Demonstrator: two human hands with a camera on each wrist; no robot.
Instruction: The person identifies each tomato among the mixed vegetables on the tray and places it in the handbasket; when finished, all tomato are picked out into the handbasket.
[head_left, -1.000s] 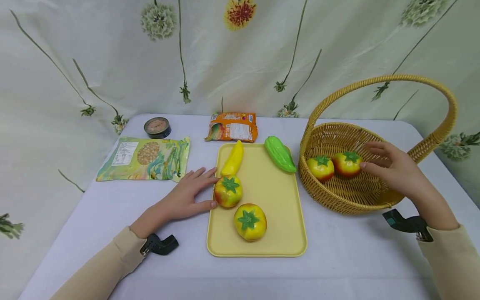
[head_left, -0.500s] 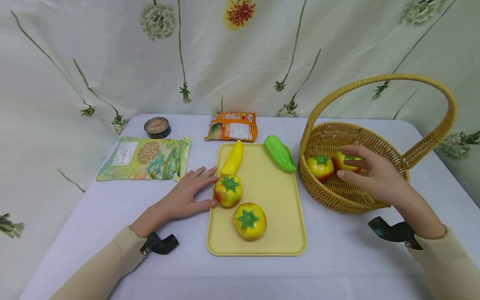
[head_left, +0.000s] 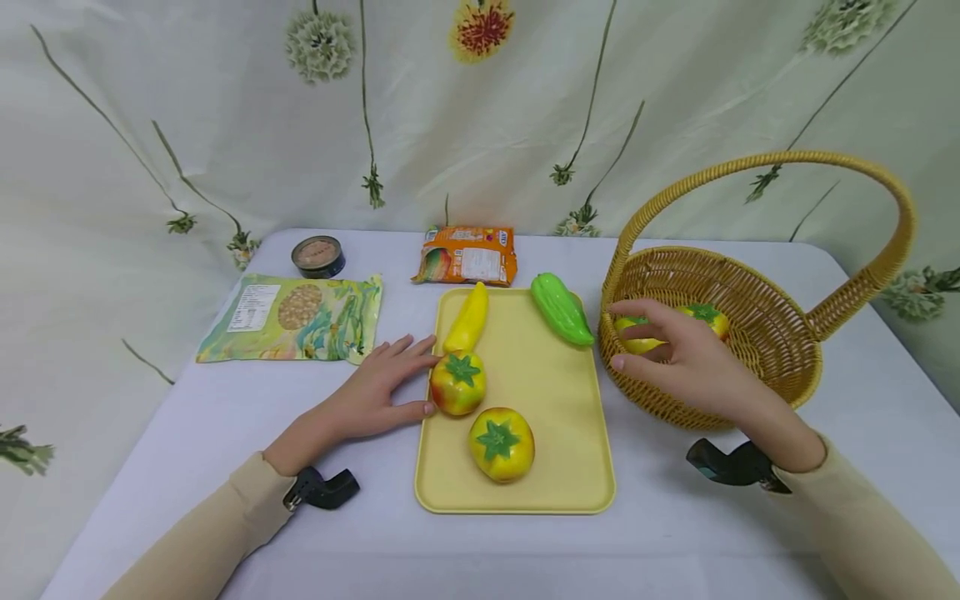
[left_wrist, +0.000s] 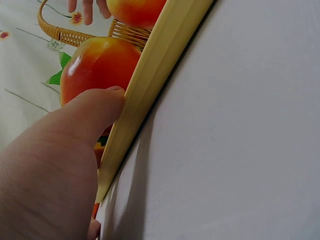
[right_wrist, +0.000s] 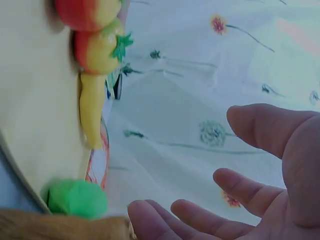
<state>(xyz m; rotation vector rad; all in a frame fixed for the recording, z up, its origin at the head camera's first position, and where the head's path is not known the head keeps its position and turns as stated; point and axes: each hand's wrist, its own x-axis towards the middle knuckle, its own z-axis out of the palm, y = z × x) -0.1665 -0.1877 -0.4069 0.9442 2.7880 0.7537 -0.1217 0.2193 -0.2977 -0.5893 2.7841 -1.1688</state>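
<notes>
My left hand (head_left: 367, 396) lies with spread fingers at the left edge of a yellow tray (head_left: 562, 442); its thumb touches the rim in the left wrist view. Beside those fingertips sits a yellow-red persimmon-like fruit (head_left: 453, 396), with a similar fruit (head_left: 502, 458) nearer the front. A long yellow fruit or pepper (head_left: 467, 318) and a green pepper (head_left: 561, 308) lie toward the tray's back. Over the left side of a wicker basket (head_left: 787, 358) hovers my right hand (head_left: 690, 367), fingers loosely bent and holding nothing. It partly hides two persimmon-like fruits (head_left: 708, 317) inside.
An orange snack packet (head_left: 465, 254) lies behind the tray. At the back left are a green-yellow pouch (head_left: 292, 317) and a small round tin (head_left: 318, 257). The basket's tall handle (head_left: 795, 157) arches above it. A flowered cloth (head_left: 480, 125) hangs behind the table.
My right hand has moved left across the basket, from its right side to its left rim, carrying nothing. My left hand, the tray and the fruits stay where they were.
</notes>
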